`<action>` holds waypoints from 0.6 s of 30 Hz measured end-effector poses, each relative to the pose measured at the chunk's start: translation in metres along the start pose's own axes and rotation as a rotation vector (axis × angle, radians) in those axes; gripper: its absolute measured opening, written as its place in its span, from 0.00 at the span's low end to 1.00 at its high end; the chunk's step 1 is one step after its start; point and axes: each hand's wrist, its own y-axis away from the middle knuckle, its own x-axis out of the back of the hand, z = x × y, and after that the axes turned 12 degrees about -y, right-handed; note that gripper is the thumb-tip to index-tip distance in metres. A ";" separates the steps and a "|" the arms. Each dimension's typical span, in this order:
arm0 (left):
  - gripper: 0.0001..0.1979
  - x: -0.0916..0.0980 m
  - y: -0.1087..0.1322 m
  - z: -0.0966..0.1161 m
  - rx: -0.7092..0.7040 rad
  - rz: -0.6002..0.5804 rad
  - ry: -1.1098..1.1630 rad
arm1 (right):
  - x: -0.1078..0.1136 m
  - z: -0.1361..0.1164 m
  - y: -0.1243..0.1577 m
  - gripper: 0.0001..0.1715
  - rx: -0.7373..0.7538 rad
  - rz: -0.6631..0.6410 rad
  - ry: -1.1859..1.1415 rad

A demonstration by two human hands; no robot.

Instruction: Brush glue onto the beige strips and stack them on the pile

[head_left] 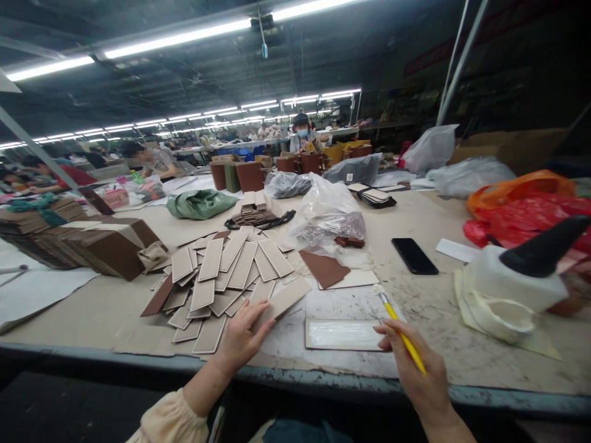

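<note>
My left hand (248,332) is closed on a beige rectangular panel (289,299), held tilted at the right edge of a heap of similar panels (210,280). In my right hand (418,360) is a yellow-handled brush (406,341), its bristle end pointing up and away. Under the fingers of that hand, at its left, lies a panel coated with a wet, whitish, streaky layer (342,334). Behind it are a brown piece with an uneven edge (324,269) and a pale strip (353,280).
A white bottle with a black nozzle (521,277) stands at right, beside a tape roll (501,317). A black phone (414,256) lies near the middle right. Bundled brown panels (111,246) stand at left; plastic bags (330,215) lie behind. Co-workers sit farther back.
</note>
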 end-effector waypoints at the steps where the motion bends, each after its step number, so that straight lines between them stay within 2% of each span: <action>1: 0.15 -0.001 0.000 0.003 0.018 -0.021 0.022 | -0.002 0.000 0.000 0.12 -0.008 -0.010 -0.003; 6: 0.16 -0.009 -0.004 0.003 0.116 -0.073 0.060 | -0.008 0.000 0.001 0.10 0.008 -0.111 0.022; 11: 0.15 -0.014 -0.006 -0.008 0.149 -0.093 0.001 | -0.008 -0.002 0.002 0.10 -0.021 -0.102 0.012; 18: 0.16 -0.018 -0.008 -0.015 0.261 -0.182 -0.089 | -0.007 0.002 0.001 0.10 0.048 -0.163 0.060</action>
